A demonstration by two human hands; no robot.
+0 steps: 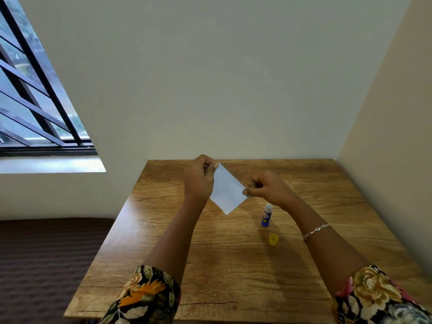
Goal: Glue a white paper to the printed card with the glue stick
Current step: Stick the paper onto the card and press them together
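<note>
A white paper [226,191] hangs in the air above the wooden table [233,265], turned like a diamond with one corner pointing down. My left hand [198,178] pinches its upper corner and my right hand [266,187] pinches its right corner. Only a plain pale face of the sheet shows; no print is visible, so I cannot tell whether a card lies behind it. The blue glue stick [266,215] stands upright and uncapped on the table just below my right hand. Its yellow cap [273,239] lies nearer to me.
The table sits in a corner, with walls behind and to the right. A barred window [35,94] is on the left, and a dark striped surface [46,265] lies left of the table, lower down.
</note>
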